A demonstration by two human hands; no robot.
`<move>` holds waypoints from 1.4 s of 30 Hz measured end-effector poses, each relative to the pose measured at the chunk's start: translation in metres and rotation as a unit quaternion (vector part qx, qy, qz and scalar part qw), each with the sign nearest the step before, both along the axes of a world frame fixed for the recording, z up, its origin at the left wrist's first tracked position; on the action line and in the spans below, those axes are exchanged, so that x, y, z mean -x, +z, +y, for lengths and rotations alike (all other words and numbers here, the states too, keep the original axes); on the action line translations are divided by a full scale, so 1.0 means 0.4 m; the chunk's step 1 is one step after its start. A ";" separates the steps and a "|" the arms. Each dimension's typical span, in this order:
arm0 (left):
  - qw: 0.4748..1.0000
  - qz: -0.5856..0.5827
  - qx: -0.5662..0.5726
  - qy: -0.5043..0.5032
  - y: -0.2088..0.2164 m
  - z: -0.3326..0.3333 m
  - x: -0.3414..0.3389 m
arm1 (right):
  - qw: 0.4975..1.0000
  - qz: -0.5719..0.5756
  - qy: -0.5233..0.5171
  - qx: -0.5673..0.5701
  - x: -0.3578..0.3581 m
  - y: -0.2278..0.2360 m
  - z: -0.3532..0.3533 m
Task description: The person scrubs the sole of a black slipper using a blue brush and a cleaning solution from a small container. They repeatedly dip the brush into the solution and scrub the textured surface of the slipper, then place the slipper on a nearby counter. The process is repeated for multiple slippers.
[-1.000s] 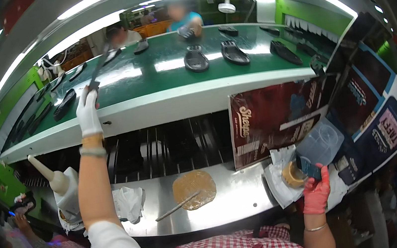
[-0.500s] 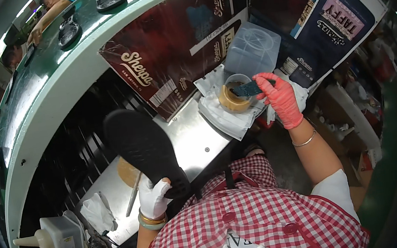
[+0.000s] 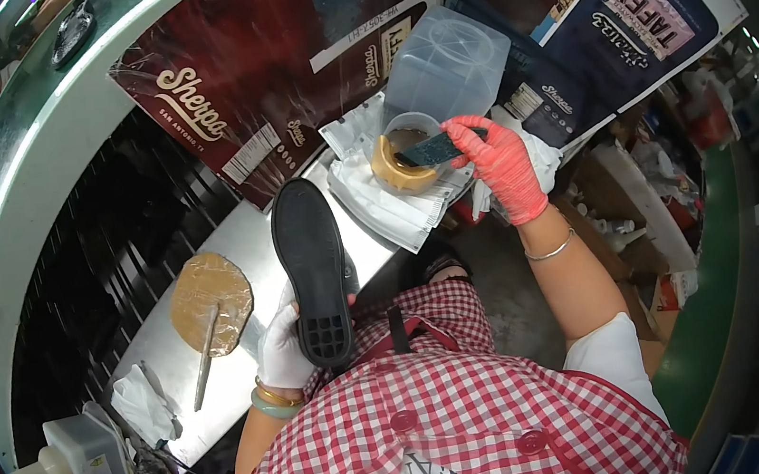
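Note:
In my left hand [image 3: 283, 349], which wears a white glove, is a black shoe sole [image 3: 309, 246], its heel toward me. Its face with a raised rim and a grid of square hollows at the heel looks up at me. My right hand [image 3: 505, 168], in a coral-red glove, pinches a dark flat tool [image 3: 433, 150], perhaps a brush. The tool's tip reaches into a clear cup [image 3: 413, 125]. A tan ring like a tape roll [image 3: 387, 171] sits around the cup. What the cup contains is hard to make out.
Folded white paper [image 3: 364, 191] lies under the cup, beside a translucent plastic tub [image 3: 447, 60]. Printed boxes [image 3: 281, 68] stand behind. On the metal bench are a tan disc [image 3: 200, 294] with a thin rod [image 3: 207, 360] across it, and a nozzle bottle [image 3: 87, 458]. A curved green-topped conveyor [image 3: 27, 178] runs along the left.
My left hand has turned the sole so its rimmed face shows and it points more straight away from me. The tan disc is now uncovered. My right hand keeps the tool at the cup.

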State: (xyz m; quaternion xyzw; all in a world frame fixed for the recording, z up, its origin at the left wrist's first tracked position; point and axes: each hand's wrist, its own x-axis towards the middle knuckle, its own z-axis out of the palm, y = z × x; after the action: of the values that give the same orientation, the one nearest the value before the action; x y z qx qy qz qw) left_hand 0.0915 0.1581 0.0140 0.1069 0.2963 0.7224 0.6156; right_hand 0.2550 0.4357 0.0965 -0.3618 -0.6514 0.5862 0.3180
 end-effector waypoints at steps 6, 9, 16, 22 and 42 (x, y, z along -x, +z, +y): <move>0.999 -0.026 -0.021 0.023 -0.010 0.015 -0.004 | 0.999 0.025 -0.011 0.041 -0.027 -0.072 0.042; 0.998 -0.055 -0.023 0.038 -0.027 0.013 0.004 | 0.989 0.095 -0.033 0.104 0.004 -0.044 -0.046; 0.996 -0.030 -0.008 0.087 0.019 0.025 -0.017 | 0.976 0.115 0.101 0.157 0.074 0.040 -0.269; 0.990 -0.030 0.029 0.134 0.056 0.032 -0.040 | 0.978 0.107 0.110 0.138 0.102 0.015 -0.291; 0.972 -0.163 -0.123 0.114 0.048 0.060 -0.027 | 0.983 0.040 0.132 0.121 0.057 0.047 -0.360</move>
State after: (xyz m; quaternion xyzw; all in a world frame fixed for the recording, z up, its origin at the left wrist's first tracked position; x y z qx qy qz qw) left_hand 0.1025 0.1823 0.0334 0.0280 0.1105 0.8266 0.5511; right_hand 0.2323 0.2919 0.1151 -0.2845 -0.6044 0.7117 0.2174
